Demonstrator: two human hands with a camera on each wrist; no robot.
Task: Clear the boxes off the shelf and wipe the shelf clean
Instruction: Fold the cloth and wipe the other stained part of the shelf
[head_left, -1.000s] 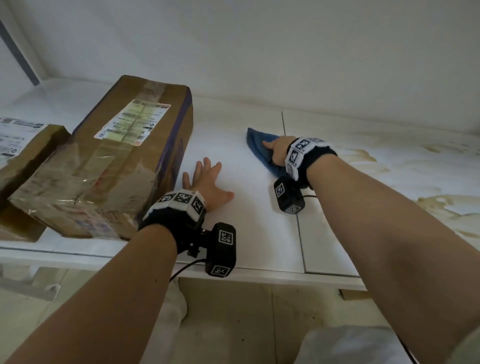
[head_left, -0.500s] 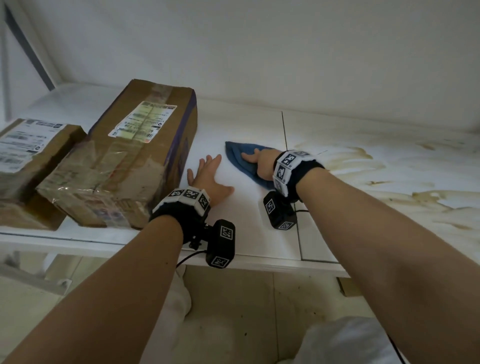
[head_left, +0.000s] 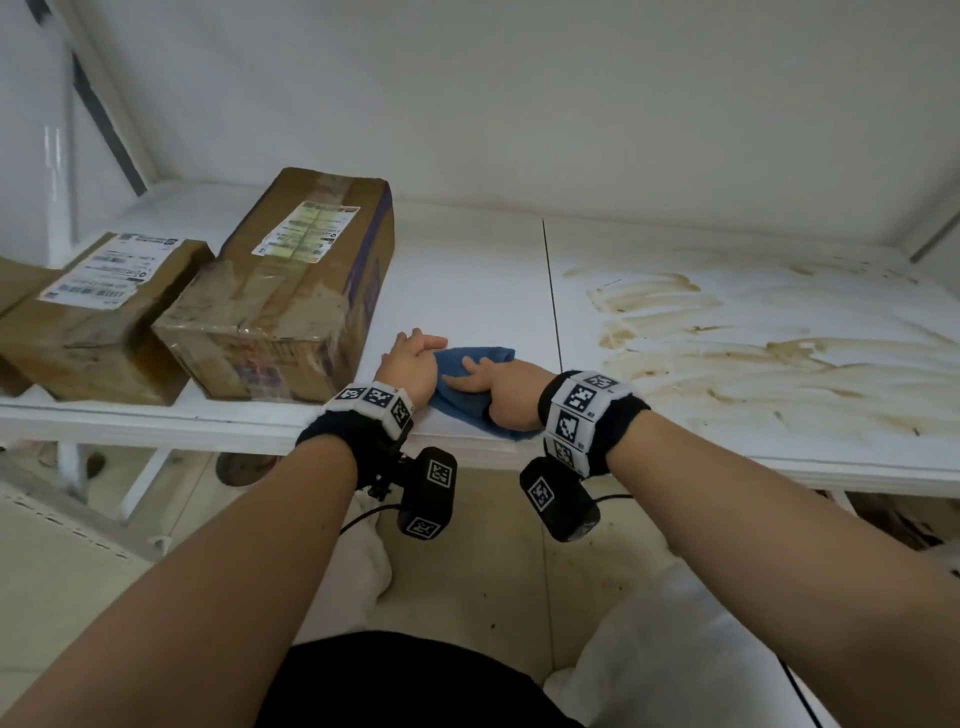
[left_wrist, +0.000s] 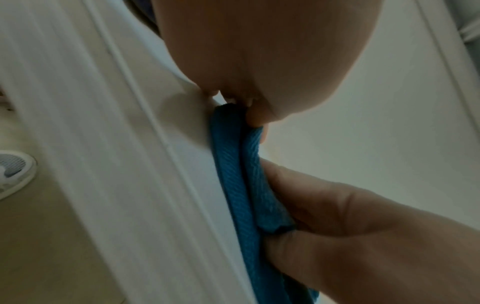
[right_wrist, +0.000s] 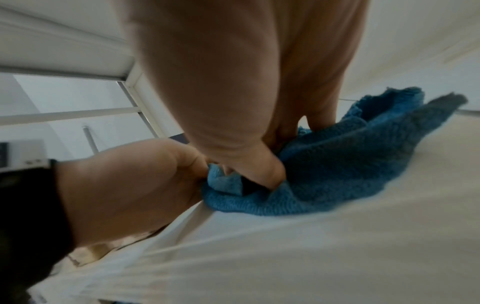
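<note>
On the white shelf (head_left: 467, 270) a large taped cardboard box (head_left: 291, 296) and a smaller labelled box (head_left: 98, 301) stand at the left. A blue cloth (head_left: 460, 402) lies crumpled at the shelf's front edge, just right of the large box. My right hand (head_left: 498, 395) grips the cloth (left_wrist: 239, 185) with the thumb tucked under a fold and the fingers on top. My left hand (head_left: 410, 358) meets it from the left and pinches the cloth's (right_wrist: 350, 164) near edge with curled fingers. The two hands touch over the cloth.
Brown smeared stains (head_left: 727, 338) cover the right half of the shelf past a seam (head_left: 550, 291). A white back wall (head_left: 519, 104) rises behind. Below the front edge are a tiled floor (head_left: 493, 597) and white bags (head_left: 675, 649).
My right hand has dragged the cloth from mid-shelf toward the front edge and to the left. My left hand, flat on the shelf before, has curled onto the cloth's edge.
</note>
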